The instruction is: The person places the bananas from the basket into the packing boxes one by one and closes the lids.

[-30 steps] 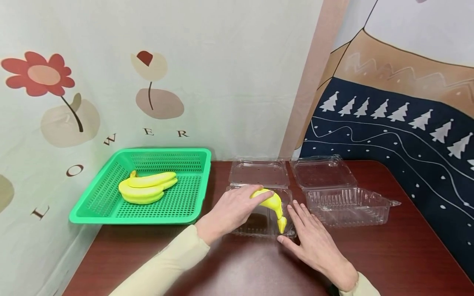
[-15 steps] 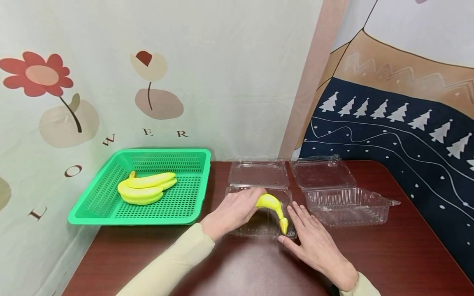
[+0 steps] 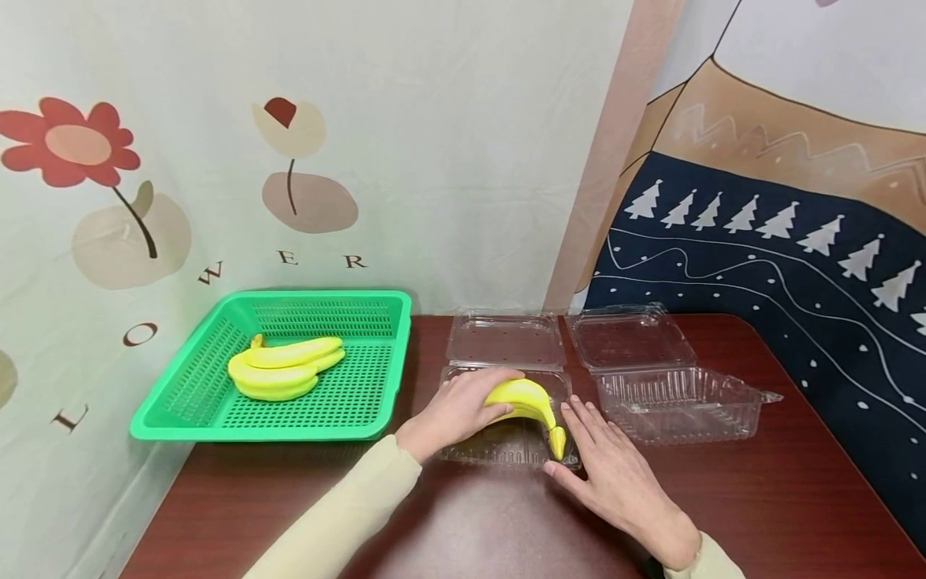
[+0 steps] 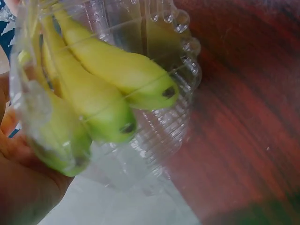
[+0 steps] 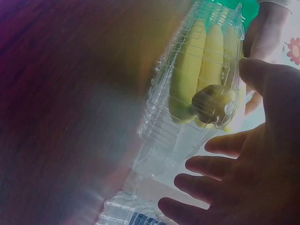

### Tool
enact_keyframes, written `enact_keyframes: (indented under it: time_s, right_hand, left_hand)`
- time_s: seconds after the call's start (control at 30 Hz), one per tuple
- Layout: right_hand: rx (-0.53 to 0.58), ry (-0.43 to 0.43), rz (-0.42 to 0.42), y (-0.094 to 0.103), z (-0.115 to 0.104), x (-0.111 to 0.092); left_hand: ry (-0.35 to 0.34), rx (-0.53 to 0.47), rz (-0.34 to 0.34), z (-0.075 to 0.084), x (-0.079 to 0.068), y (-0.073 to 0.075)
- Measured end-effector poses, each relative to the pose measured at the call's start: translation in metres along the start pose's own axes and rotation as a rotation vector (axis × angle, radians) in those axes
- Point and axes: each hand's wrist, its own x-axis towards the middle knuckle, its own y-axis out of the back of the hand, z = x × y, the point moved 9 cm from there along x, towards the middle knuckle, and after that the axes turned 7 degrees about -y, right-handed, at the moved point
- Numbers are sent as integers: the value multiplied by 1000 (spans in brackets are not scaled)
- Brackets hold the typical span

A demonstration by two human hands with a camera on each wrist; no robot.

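Observation:
A bunch of yellow bananas (image 3: 522, 397) with greenish tips (image 4: 123, 126) lies within the near half of a clear plastic clamshell box (image 3: 499, 455). Fingers behind and thumb in front, my left hand (image 3: 466, 406) holds the bunch at its left part; the stem end points right and toward me. Through the box wall, the left wrist view shows the banana tips side by side. My right hand (image 3: 618, 474) lies along the box's right side, fingers straight and spread, thumb at the near right corner. In the right wrist view its fingers (image 5: 206, 166) are extended beside the box wall.
Another bunch of bananas (image 3: 285, 370) lies in a green plastic basket (image 3: 394, 378) at the left. A second clear clamshell box (image 3: 680, 410) stands lid-up at the right. Both lids lean back toward the patterned cloth wall (image 3: 463, 161). The brown table's right edge (image 3: 832, 434) runs past the box.
The bananas have gone lower into the box, and their stem end has shifted slightly right. My left hand has turned and lowered with them. The right hand stays put.

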Motion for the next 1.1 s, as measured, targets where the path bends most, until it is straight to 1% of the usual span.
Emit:
enact_keyframes:
  time_s: [0.2,0.33,0.5,0.63,0.77,0.93,1.1]
  right_hand:
    - [0,1,-1,0,0,0]
    - [-2,1,-1,0,0,-1]
    - [-10,5,-3,1,-1,-1]
    - [-10,11,-1,3,-3,-1]
    - [3,11,-11,4,-3,0]
    - [52,11,-12,9,-4,5]
    - [117,2,-14,13,-3,16]
  left_hand:
    - [5,-79,20,-7,2,-4]
    - [27,-121,23,-10,2,-5]
    - [62,-125,1,-12,0,-8]
    - [69,-115,-22,-10,-3,-10]
    - [67,-123,-27,-9,-7,-11]
    - [101,-175,13,-13,-15,-5]
    - [125,-214,112,-16,-23,5]
